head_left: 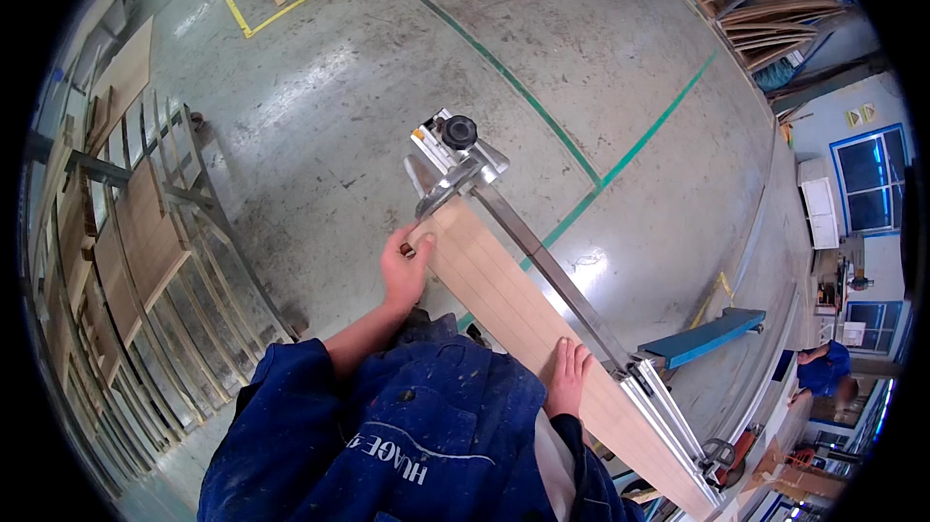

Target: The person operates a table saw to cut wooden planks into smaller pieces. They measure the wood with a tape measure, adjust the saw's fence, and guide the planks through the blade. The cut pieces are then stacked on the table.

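Observation:
A long light wooden board (490,298) runs diagonally from the middle toward the lower right. My left hand (404,268) grips its near edge at the far end, fingers curled round it. My right hand (567,378) lies open on the board farther down, fingers stretched over its face. The board's far end meets a metal machine fitting (438,176) with a black knob (459,132), partly over the fingertips of my left hand. A steel bar (544,261) runs alongside the board to an aluminium rail (657,406).
At the left stands a slatted rack (199,333) with wooden panels. A teal bench (702,336) is at the right, and a person in blue (826,367) works beyond it. Shelves of boards (765,33) line the upper right; grey floor (320,125) carries yellow and green lines.

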`<move>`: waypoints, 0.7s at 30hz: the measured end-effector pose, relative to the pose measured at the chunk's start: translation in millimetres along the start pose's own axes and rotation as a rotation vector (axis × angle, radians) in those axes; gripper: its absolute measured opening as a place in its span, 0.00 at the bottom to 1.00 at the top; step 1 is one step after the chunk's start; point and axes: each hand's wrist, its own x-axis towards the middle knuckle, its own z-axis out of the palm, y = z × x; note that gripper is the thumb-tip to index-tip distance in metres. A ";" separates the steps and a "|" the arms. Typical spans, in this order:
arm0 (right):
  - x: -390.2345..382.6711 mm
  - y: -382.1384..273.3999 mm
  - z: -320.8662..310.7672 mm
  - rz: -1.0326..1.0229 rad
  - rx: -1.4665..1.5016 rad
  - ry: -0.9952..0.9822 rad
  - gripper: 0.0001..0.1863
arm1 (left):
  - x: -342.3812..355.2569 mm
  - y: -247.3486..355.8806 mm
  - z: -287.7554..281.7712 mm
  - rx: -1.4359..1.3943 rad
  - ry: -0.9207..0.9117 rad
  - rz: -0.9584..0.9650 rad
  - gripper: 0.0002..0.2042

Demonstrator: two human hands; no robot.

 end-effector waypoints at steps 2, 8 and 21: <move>-0.8 -9.2 13.2 -0.009 0.008 0.028 0.54 | 0.8 5.7 -4.1 -0.033 -0.007 -0.040 0.20; -0.1 -26.7 9.6 -0.023 0.045 0.005 0.57 | 10.0 7.4 -29.9 0.056 0.003 -0.046 0.16; -3.9 -23.8 10.6 0.025 0.095 0.028 0.59 | 13.3 6.4 -22.0 0.228 0.038 -0.005 0.20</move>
